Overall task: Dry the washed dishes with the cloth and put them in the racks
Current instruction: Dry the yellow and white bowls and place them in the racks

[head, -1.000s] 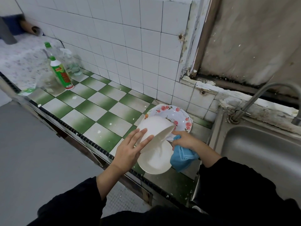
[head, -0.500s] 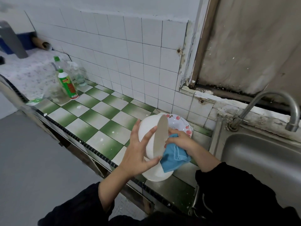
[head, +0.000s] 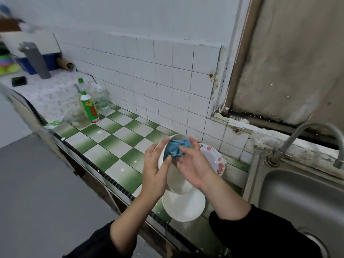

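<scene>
The left hand (head: 155,171) grips a plain white ceramic bowl (head: 177,182) by its rim, thumb hooked over the near edge and fingers behind the outer wall. The bowl is held tilted in the air just above the green-and-white checked tile counter (head: 115,144). The right hand (head: 194,164) reaches into the bowl's mouth and clutches a crumpled blue cloth (head: 176,148) against the inner wall near the top rim.

Half a second ago the bowl stood almost edge-on and the cloth hung loose below the right hand, outside the bowl. Now the bowl's opening has turned toward the right hand and the cloth is bunched inside it.

A second white round dish (head: 184,207) lies on the counter directly below the held bowl, as before. A white plate with red flowers (head: 213,158) leans behind the right hand, near the tiled wall. The steel sink (head: 297,192) is to the right, and a green-labelled bottle (head: 89,108) stands well apart on the left.
</scene>
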The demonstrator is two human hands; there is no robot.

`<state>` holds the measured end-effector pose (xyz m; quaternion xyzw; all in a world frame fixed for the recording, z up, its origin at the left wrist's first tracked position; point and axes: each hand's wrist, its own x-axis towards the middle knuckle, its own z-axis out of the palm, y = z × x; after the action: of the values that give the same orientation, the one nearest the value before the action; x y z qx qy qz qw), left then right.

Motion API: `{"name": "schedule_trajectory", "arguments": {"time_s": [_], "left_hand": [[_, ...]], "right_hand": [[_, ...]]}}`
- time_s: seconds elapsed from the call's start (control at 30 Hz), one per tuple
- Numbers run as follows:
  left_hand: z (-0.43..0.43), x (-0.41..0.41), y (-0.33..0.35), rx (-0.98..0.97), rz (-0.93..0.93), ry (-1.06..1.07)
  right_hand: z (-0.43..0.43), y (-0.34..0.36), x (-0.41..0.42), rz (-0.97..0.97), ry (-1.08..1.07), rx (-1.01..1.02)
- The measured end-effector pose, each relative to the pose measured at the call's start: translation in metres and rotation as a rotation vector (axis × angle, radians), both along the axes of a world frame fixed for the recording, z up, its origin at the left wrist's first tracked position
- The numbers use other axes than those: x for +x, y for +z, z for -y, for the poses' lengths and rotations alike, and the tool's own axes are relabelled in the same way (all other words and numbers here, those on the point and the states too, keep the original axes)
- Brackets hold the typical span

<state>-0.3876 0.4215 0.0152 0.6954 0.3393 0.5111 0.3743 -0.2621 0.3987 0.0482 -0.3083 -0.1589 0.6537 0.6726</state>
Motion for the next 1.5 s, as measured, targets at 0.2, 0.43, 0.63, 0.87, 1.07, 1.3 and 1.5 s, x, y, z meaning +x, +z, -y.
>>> {"name": "schedule_trajectory", "arguments": {"time_s": [0.2, 0.43, 0.63, 0.87, 1.07, 1.3, 1.5], "left_hand": [[-0.016, -0.005, 0.027, -0.056, 0.159, -0.029], [-0.016, 0.001, 0.057, -0.065, 0.12, -0.106], [-0.034, -0.02, 0.085, -0.098, 0.184, -0.168], [-0.019, -0.009, 0.093, -0.086, 0.249, -0.064], [-0.011, -0.024, 0.1, -0.18, 0.333, -0.126], [-0.004, -0.017, 0.112, -0.152, 0.338, -0.066], [-0.008, -0.033, 0.118, -0.188, 0.408, -0.035]], "right_hand": [[0.006, -0.012, -0.01, 1.355, 0.178, 0.298], [-0.018, 0.024, -0.001, 1.216, -0.288, 0.229], [-0.015, 0.046, 0.01, 2.09, 0.271, 0.25], [-0.006, 0.058, -0.02, 1.575, -0.059, 0.395], [-0.003, 0.071, -0.01, 2.37, 0.269, 0.033], [0.002, 0.075, -0.028, 1.463, 0.094, 0.45], [-0.012, 0.086, -0.006, 2.283, 0.055, 0.315]]}}
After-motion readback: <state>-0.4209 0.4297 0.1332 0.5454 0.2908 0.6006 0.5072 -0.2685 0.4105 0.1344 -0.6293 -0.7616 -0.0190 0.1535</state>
